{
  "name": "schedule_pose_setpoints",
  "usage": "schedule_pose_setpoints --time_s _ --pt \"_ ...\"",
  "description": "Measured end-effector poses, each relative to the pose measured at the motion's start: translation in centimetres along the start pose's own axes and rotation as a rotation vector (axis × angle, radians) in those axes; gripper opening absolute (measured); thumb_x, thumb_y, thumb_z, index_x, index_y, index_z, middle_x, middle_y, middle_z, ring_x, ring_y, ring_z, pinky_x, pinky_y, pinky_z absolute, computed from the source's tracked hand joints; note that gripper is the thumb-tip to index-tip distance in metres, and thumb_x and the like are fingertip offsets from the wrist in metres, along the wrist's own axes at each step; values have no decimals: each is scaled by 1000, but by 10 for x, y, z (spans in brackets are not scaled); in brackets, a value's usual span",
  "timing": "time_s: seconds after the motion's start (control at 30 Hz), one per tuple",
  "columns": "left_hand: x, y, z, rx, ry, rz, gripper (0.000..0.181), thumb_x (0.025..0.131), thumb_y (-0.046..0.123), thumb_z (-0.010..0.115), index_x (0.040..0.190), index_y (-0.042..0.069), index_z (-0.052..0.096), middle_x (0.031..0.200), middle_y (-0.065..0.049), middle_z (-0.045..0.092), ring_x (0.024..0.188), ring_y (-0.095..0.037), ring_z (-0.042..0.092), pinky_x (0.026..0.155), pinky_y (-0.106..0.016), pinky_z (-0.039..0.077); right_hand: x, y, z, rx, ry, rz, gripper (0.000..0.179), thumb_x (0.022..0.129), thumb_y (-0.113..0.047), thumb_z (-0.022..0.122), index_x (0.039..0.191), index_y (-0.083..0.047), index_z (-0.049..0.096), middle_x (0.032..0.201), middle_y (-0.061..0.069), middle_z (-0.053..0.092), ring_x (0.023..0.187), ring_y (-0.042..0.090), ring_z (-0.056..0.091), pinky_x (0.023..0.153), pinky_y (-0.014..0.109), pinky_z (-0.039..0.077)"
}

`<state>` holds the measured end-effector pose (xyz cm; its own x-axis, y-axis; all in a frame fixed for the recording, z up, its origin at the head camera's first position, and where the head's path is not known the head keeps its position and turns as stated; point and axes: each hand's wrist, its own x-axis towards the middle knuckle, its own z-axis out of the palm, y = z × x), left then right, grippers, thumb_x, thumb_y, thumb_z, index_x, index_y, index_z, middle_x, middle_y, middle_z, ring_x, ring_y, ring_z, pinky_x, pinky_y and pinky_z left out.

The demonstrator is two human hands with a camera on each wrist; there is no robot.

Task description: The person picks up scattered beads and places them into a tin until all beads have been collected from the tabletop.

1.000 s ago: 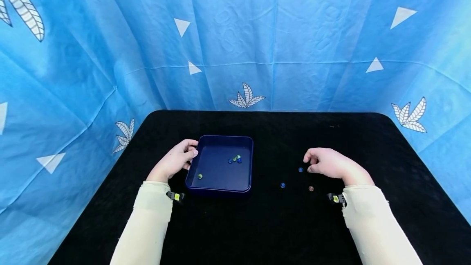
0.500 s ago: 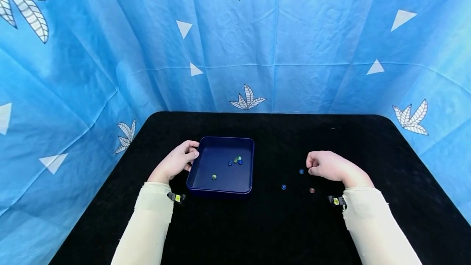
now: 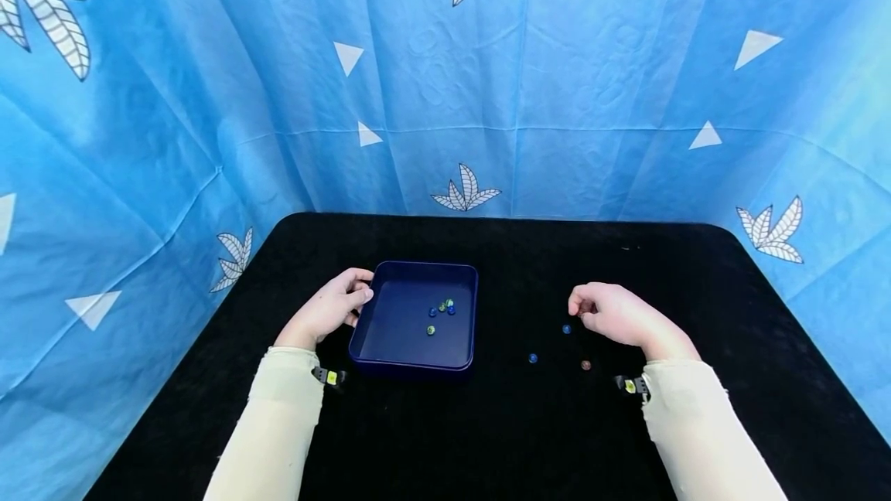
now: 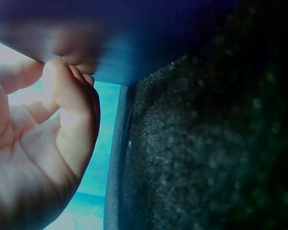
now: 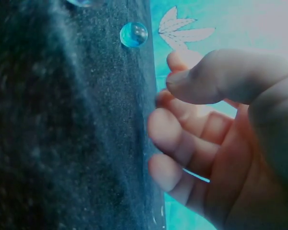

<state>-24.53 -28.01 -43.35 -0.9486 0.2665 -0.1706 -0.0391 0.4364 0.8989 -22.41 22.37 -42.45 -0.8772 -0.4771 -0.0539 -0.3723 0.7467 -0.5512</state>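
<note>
My left hand (image 3: 329,310) grips the left wall of a square navy-blue tray (image 3: 414,366), thumb near the rim; in the left wrist view curled fingers (image 4: 69,91) touch the tray's outside wall (image 4: 129,43). Inside the tray a yellow-green marble (image 3: 431,330) lies just in front of a cluster of several blue and green marbles (image 3: 450,310). My right hand (image 3: 619,315) hovers with loosely bent fingers over the table, nothing visible between them. Closest to it is a blue marble (image 3: 567,328), apart from the fingertips; a clear bluish marble (image 5: 134,35) shows in the right wrist view.
Another blue marble (image 3: 533,358) and a reddish marble (image 3: 586,365) lie on the black-covered table (image 3: 515,431), between the tray and my right forearm. A blue patterned curtain (image 3: 592,99) stands round the back and sides.
The yellow-green marble has rolled rightward across the tray, from near the left wall toward the cluster. My right hand has shifted slightly left above the nearest blue marble. My left hand stays on the tray.
</note>
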Motion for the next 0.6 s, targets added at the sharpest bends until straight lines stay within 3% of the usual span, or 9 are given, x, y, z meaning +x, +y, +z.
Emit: schedule_pose_setpoints --time_s 0.23,0.6 --pt "-1 0 0 0 1 -1 42 106 13 52 144 -2 41 115 -24 52 88 -34 59 68 -40 56 2 1 3 -56 74 -40 27 82 3 61 93 -20 69 89 -6 53 79 14 49 72 36 43" --pt "-1 3 1 2 1 -5 41 107 13 51 144 -1 42 111 -19 52 86 -31 59 68 -40 56 6 -6 5 -58 132 -81 16 87 -4 69 95 -18 71 80 -9 51 73 11 49 71 33 44"
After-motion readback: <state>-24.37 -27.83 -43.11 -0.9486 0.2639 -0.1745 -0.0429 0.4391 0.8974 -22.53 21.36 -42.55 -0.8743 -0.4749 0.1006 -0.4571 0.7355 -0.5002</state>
